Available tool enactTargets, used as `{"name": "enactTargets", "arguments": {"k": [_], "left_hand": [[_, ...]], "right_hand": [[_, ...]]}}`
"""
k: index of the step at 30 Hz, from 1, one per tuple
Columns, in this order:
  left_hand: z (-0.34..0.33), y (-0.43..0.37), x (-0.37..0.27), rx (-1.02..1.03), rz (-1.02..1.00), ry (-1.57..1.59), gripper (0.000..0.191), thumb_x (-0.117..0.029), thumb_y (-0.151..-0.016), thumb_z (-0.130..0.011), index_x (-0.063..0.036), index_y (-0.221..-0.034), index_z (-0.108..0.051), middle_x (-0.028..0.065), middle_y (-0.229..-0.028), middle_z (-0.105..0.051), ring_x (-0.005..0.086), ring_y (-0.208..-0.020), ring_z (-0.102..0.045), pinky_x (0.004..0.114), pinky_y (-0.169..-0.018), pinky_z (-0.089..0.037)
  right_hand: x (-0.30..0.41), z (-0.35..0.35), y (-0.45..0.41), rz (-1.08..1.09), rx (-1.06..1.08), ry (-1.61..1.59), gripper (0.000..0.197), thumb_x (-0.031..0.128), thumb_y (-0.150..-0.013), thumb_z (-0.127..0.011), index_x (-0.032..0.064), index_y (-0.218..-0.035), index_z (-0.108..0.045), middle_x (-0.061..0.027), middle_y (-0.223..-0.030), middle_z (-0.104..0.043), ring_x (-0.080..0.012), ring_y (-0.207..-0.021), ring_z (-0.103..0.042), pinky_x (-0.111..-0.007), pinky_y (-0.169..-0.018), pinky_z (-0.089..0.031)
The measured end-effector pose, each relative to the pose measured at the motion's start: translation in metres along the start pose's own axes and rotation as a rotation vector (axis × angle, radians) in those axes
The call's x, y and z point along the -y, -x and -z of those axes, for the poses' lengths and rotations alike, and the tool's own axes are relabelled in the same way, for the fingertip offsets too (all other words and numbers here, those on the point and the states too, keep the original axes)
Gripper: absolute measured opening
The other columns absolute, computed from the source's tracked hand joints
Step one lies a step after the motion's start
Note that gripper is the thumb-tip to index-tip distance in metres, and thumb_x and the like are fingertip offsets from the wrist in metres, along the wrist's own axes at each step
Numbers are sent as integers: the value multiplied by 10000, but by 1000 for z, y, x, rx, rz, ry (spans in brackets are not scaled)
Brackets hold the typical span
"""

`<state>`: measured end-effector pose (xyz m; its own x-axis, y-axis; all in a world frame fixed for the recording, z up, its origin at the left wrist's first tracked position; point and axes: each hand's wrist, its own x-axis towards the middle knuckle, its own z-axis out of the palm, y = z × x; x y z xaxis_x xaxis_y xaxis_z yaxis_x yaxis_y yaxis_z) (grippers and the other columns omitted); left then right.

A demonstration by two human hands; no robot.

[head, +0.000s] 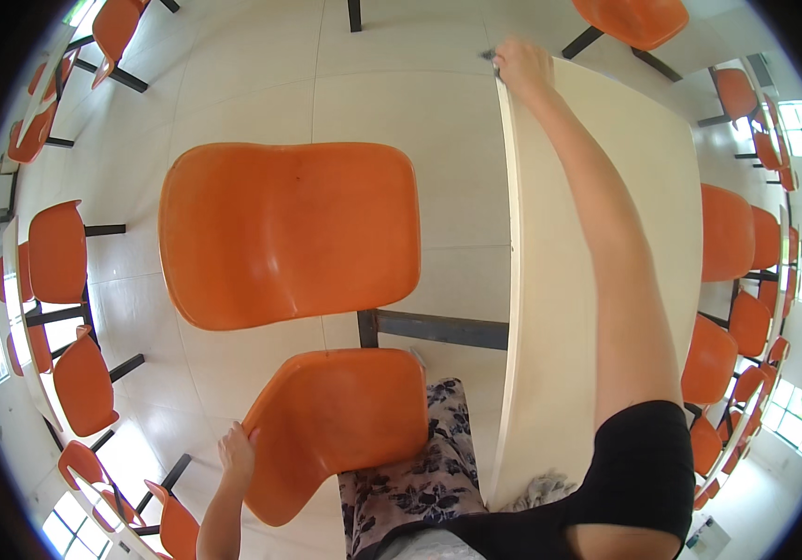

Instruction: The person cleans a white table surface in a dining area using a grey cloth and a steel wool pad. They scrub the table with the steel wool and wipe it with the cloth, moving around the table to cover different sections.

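My right hand [523, 68] is closed at the far left corner of a cream table [555, 294], and a bit of dark grey material [488, 54] shows beside its fingers. My left hand [236, 448] grips the edge of an orange plastic chair [352, 413] close in front of me. Beyond that chair is another orange seat [289, 231], with a dark metal frame [443, 329] running from it under the table. A crumpled grey cloth [541, 488] lies on the table's near end, beside my body.
Rows of orange chairs [58, 252] with tables stand along the left. More orange chairs [726, 231] stand beyond the table on the right, and another [632, 21] is past its far end. The floor [247, 105] is pale tile.
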<state>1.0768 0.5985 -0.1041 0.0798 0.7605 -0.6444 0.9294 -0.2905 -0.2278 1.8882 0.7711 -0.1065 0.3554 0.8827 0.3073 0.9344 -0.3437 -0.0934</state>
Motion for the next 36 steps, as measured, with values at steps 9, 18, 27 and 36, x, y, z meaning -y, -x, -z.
{"name": "enactTargets", "arguments": {"k": [9, 18, 27, 36], "left_hand": [[-8, 1, 11, 28, 2, 32, 407, -414, -934, -637, -14, -968, -574, 201, -898, -682, 422, -864, -648, 519, -791, -495], [3, 8, 0, 20, 6, -11, 395, -412, -948, -622, -24, -935, -552, 207, -872, -673, 410, -828, -651, 500, -765, -499], [1, -6, 5, 39, -35, -24, 411, -422, -940, -630, -17, -968, -567, 204, -887, -682, 406, -834, -659, 499, -772, -498], [3, -2, 4, 34, -3, -106, 400, -403, -935, -638, -10, -981, -577, 213, -917, -691, 414, -863, -662, 507, -798, -494]], "right_hand": [[23, -2, 13, 338, 95, 316, 45, 76, -764, -648, 100, -732, -669, -117, -745, -651, -325, -804, -672, -450, -665, -531], [33, 0, 36, 143, 269, 153, 49, 94, -767, -662, 78, -813, -664, -138, -816, -691, -351, -839, -675, -472, -682, -521], [-2, 3, 33, 141, -300, -100, 130, 229, -857, -665, 126, -779, -650, -34, -785, -623, -275, -791, -626, -423, -687, -499], [-126, -11, 43, -563, -251, 98, 133, 306, -845, -662, 175, -820, -666, -65, -831, -684, -317, -798, -653, -448, -661, -490]]}}
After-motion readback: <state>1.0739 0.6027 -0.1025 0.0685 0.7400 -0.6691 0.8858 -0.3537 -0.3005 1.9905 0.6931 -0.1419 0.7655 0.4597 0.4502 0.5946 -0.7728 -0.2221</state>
